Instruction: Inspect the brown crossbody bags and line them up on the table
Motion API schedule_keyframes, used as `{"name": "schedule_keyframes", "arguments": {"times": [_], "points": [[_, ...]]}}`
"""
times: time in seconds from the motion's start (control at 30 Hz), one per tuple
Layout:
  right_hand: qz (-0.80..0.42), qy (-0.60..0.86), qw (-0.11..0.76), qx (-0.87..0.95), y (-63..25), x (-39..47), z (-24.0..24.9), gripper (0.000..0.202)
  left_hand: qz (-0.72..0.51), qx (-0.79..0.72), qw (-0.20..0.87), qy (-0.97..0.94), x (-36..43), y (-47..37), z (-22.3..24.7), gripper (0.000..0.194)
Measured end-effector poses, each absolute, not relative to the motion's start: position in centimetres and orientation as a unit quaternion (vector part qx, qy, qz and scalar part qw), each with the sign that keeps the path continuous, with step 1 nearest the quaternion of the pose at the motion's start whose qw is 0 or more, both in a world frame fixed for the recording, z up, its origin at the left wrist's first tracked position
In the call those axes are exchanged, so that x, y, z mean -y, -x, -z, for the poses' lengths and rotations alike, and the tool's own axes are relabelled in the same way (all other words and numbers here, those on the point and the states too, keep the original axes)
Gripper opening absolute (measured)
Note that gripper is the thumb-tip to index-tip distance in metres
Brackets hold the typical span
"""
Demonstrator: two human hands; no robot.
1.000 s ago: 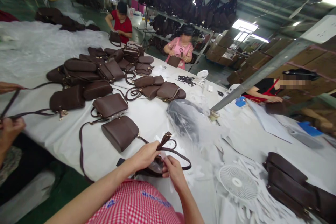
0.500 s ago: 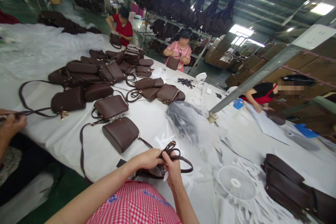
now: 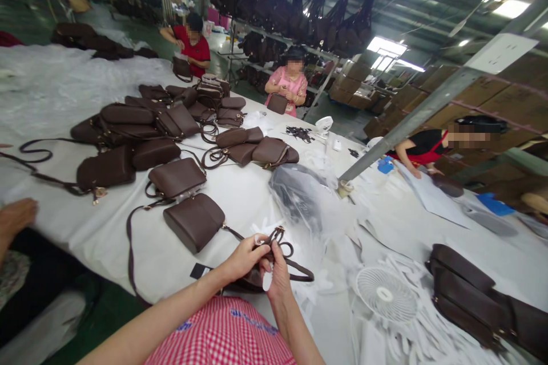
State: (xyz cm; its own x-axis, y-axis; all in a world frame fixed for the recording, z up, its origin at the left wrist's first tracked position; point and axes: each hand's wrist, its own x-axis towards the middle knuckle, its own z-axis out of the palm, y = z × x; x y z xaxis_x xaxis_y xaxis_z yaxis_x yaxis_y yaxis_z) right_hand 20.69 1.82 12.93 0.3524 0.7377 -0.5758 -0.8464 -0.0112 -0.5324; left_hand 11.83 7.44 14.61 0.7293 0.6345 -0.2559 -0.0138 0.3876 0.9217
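Observation:
My left hand [image 3: 246,258] and my right hand [image 3: 276,271] meet at the near table edge, both closed round the gathered dark brown strap [image 3: 286,249] of a bag. The bag itself [image 3: 250,282] lies mostly hidden under my hands, against my checked apron. A small white piece [image 3: 268,280] hangs by my right fingers, and a bit of white shows at my left fingertips. A black tag [image 3: 199,271] sticks out beside my left wrist. Just beyond, a brown bag [image 3: 194,222] rests on the white table [image 3: 244,199].
Many brown bags [image 3: 149,120] are piled at the left. A plastic-wrapped bundle [image 3: 299,194], a white fan [image 3: 385,295] and more bags [image 3: 466,296] stand to the right. A slanted metal post [image 3: 398,120] rises beyond. Another person's hand [image 3: 17,219] is at far left; other people work across the table.
My left hand has shifted slightly left, and both hands have regripped the strap, with white now showing at the fingers. The neighbour's hand at left has let go of a strap.

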Motion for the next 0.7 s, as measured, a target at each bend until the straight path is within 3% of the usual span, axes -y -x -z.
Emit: {"name": "schedule_keyframes", "arguments": {"times": [0.2, 0.37, 0.5, 0.57, 0.7], "points": [[-0.567, 0.531, 0.628, 0.051, -20.2, -0.7, -12.8, 0.053, -0.245, -0.417, 0.599, -0.638, -8.9, -11.8, -14.8, 0.015], [-0.533, 0.582, 0.604, 0.109, -20.6, -0.7, -13.7, 0.052, -0.191, -0.385, 0.562, -0.707, -8.9, -12.0, -15.6, 0.013], [-0.555, 0.559, 0.594, 0.164, -21.2, -0.6, -14.1, 0.041, -0.188, -0.394, 0.532, -0.725, -9.1, -11.6, -16.1, 0.015], [-0.583, 0.533, 0.583, 0.193, -21.5, -0.3, -14.0, 0.036, -0.184, -0.372, 0.547, -0.727, -9.3, -11.1, -16.3, 0.023], [-0.594, 0.547, 0.557, 0.194, -22.1, 0.2, -13.5, 0.034, -0.118, -0.339, 0.516, -0.778, -9.6, -10.4, -16.4, 0.072]]}}
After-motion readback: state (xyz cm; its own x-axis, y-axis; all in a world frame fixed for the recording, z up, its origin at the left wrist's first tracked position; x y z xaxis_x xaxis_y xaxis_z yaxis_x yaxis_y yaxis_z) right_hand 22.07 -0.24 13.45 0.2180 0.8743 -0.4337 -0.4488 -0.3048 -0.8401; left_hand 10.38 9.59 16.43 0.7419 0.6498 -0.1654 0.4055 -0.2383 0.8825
